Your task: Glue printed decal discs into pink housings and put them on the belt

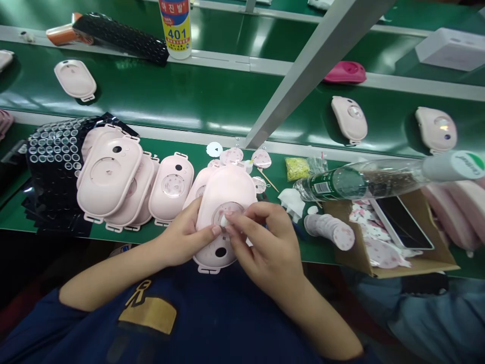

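Observation:
My left hand (185, 233) grips a pale pink oval plastic cover (229, 184) by its left side, thumb on the front face. The cover is tilted toward me at the table's edge and has a round recess and a black oval spot. Over that recess, the fingers of my right hand (265, 242) pinch a small white piece (223, 220), mostly hidden by the fingertips. Behind the cover lie several patterned round discs (261, 158) and a thin wooden stick (268, 180). Another pink cover (172, 187) stands just left of my left hand.
Stacked pink covers (109, 177) lean on black bubble wrap (56, 151) at left. Right are a plastic bottle (359, 179), a row of round discs (331, 230), and a cardboard box (352, 260) with a phone (403, 222). A slanted metal post (303, 81) crosses ahead; a glue bottle (177, 30) stands behind.

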Demonstrator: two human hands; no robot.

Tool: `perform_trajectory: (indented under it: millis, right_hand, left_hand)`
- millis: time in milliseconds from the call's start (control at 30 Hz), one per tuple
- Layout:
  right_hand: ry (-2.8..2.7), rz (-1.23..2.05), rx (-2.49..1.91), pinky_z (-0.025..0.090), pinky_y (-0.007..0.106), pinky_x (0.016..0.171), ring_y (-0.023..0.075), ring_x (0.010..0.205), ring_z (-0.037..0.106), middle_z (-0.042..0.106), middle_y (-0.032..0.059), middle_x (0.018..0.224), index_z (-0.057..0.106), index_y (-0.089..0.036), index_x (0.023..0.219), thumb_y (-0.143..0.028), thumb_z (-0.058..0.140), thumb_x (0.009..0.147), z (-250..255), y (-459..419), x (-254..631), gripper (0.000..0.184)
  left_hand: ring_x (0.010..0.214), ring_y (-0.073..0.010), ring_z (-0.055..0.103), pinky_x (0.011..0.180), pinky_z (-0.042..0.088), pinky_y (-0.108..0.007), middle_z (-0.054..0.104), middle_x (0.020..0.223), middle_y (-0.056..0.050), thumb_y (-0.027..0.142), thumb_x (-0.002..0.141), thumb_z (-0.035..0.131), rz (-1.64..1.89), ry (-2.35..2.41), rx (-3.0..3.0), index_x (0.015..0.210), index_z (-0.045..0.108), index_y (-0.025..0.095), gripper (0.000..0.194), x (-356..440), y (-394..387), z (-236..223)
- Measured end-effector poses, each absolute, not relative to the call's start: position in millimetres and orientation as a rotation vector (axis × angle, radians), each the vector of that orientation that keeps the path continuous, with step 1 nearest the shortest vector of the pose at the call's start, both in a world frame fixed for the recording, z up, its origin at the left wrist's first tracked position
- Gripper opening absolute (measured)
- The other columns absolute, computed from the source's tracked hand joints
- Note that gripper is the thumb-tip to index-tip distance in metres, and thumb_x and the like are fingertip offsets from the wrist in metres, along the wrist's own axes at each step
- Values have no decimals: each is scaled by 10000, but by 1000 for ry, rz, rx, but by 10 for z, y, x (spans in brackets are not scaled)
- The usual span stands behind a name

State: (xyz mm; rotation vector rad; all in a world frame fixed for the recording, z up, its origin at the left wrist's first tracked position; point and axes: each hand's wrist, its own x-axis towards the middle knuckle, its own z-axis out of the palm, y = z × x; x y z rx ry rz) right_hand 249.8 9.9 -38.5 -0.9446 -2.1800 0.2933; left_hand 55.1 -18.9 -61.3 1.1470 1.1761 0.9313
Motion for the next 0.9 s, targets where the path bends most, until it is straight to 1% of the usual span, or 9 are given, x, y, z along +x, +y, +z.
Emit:
perform_trajectory:
  millis: [133,333,400,500,633,700,767,833,900]
  right_hand:
    - [-2161,400,-919,527,338,713,181,856,546,514,52,947,718,-191,1111,-119,669,914,-413,139,2542,215]
    - [-2205,408,-919,525,366,741,180,854,521,492,47,983,697,-226,1102,-132,650,925,-426,129,2551,206]
    - [-2147,418,-919,536,380,776,196,900,524,479,47,1022,660,-268,1206,-157,677,910,-450,118,2556,317]
    - [-1866,545,-957,549,450,889,230,997,530,446,61,1161,463,-382,1468,-268,680,910,-534,108,2574,610]
    - [-1627,1124,-932,542,511,1009,263,1212,550,341,75,1515,168,-460,1599,-483,552,984,-675,87,2576,725]
    - [-1577,1438,-844,478,545,1120,280,1373,497,284,60,1633,15,-464,1622,-544,546,988,-717,64,2549,831]
    - [-1523,1613,-831,339,570,1236,281,1513,369,211,37,1710,-96,-449,1625,-537,575,985,-730,36,2512,932]
    - [-1473,1658,-899,211,559,1296,274,1595,208,107,1,1753,-106,-421,1636,-504,611,977,-723,11,2477,977]
    - [-1425,1666,-939,174,541,1311,275,1615,136,38,-28,1763,-60,-399,1650,-478,632,969,-714,-6,2450,974]
  left_hand:
    - [1205,-337,634,1017,520,-448,672,1319,-149,535,901,688,941,1173,1164,1344,541,143,609,536,-197,-642]
    - [1154,-324,658,990,533,-433,698,1265,-137,506,911,691,937,1176,1221,1319,579,155,549,538,-192,-645]
    - [1150,-325,665,988,541,-432,702,1265,-137,496,904,706,951,1174,1205,1317,585,159,545,531,-193,-634]
    - [1184,-323,664,990,558,-417,702,1291,-131,466,888,742,1016,1130,1144,1325,589,181,544,514,-210,-625]
    - [1203,-300,674,997,574,-399,712,1296,-106,376,898,756,1138,1006,1020,1347,585,227,503,496,-258,-635]
    - [1221,-289,667,1026,563,-406,707,1311,-91,338,904,755,1171,992,1001,1360,586,249,495,496,-284,-642]
    - [1244,-289,652,1055,547,-419,698,1328,-84,323,904,756,1184,1001,1015,1347,600,256,474,501,-303,-645]
    - [1249,-291,647,1054,547,-420,694,1335,-82,321,905,756,1181,1006,1022,1324,611,255,448,512,-315,-640]
    - [1240,-286,652,1036,556,-405,698,1330,-80,327,902,760,1175,1007,1019,1301,616,251,431,524,-323,-631]
